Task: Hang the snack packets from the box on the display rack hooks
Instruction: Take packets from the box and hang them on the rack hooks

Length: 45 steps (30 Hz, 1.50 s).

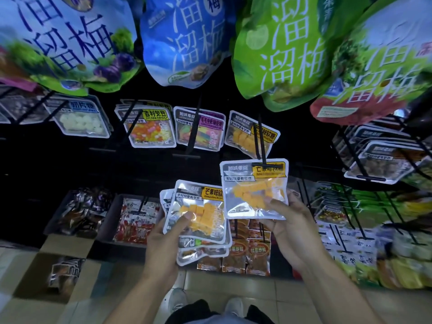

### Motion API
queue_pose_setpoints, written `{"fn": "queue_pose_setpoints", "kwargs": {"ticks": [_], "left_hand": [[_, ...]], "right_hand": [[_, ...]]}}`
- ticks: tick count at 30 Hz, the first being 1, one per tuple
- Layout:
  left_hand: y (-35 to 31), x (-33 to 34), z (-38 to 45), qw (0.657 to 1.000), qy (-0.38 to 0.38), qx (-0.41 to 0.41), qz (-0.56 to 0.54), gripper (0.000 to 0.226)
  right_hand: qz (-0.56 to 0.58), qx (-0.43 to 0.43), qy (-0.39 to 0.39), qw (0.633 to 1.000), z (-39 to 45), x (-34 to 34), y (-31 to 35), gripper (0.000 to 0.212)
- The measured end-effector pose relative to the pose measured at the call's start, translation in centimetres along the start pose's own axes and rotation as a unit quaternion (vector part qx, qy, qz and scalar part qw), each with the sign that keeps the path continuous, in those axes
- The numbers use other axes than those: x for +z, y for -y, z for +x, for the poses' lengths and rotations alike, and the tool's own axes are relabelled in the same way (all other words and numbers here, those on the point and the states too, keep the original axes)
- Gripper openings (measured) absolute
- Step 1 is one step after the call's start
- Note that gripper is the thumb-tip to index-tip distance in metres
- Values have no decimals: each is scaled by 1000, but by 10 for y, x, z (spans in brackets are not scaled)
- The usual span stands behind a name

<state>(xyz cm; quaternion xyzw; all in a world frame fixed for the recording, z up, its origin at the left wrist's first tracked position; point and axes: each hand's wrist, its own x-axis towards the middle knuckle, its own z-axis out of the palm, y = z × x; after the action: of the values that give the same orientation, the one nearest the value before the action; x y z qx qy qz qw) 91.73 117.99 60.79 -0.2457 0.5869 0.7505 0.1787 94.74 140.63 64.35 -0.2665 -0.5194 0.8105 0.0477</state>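
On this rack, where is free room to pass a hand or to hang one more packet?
Free: the dark gap between the milk tablet packet and the trays of wrapped snacks below it; also the tiled floor in front of the rack. Crowded: the hook where the right hand lifts a mango packet, and the stacked rows to the right.

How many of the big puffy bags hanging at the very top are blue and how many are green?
Blue bags: 2
Green bags: 2
Total: 4 big bags across the top, all cut off by the picture's upper edge.
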Motion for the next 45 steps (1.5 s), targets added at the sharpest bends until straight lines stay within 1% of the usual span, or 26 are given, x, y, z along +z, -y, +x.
{"fn": "queue_pose_setpoints", "kwargs": {"ticks": [2,4,6,10,12,13,16,17,20,21,24,27,29,32,36,39,42,43,45], "left_hand": [[0,-2,-1,1000,0,1,-1,38],[0,-3,-2,1000,3,1,-7,38],[1,-4,-1,1000,6,9,-2,48],[6,-6,2,1000,2,13,-4,49],[6,-5,1,1000,5,12,-10,54],[4,-4,0,1000,8,10,-14,51],[1,-4,-5,1000,13,6,-24,26],[0,-3,-6,1000,13,6,-24,24],[-1,-3,-7,1000,14,9,-20,30],[-1,-3,-6,1000,16,10,-21,31],[1,-5,-3,1000,13,14,-19,35],[3,-5,-1,1000,2,13,-6,53],[3,-6,-1,1000,-5,9,-8,54],[3,-6,-1,1000,-3,2,-13,51],[1,-7,-2,1000,-1,6,-7,34],[-3,-6,-5,1000,-8,17,5,33],[-7,-5,-8,1000,-13,14,3,25],[-8,-4,-8,1000,-15,15,3,22],[-11,-4,-10,1000,-16,17,4,19]], "right_hand": [[6,-2,-3,1000,-1,-5,0,45],[-7,-8,6,1000,0,-7,0,41],[-14,-15,18,1000,1,-7,1,41],[-7,-30,27,999,3,-3,4,57],[-2,-34,19,999,4,-1,3,57],[1,-35,11,999,5,-1,2,54],[-5,-38,-6,999,6,-1,0,34],[-13,-40,-6,999,6,0,0,29],[-33,-51,-22,998,6,5,0,18],[-44,-56,-28,997,7,7,0,18],[-76,-84,-43,993,6,11,-1,35],[-75,-101,-47,991,8,11,-2,36],[-85,-109,-57,989,11,10,-4,32],[-131,-130,-66,981,19,13,1,17],[-214,-189,-83,955,36,16,11,9],[-261,-241,-107,929,47,16,12,29],[-275,-290,-139,906,57,18,11,54],[-277,-303,-143,901,60,19,10,59],[-284,-321,-147,892,68,21,8,61]]}}
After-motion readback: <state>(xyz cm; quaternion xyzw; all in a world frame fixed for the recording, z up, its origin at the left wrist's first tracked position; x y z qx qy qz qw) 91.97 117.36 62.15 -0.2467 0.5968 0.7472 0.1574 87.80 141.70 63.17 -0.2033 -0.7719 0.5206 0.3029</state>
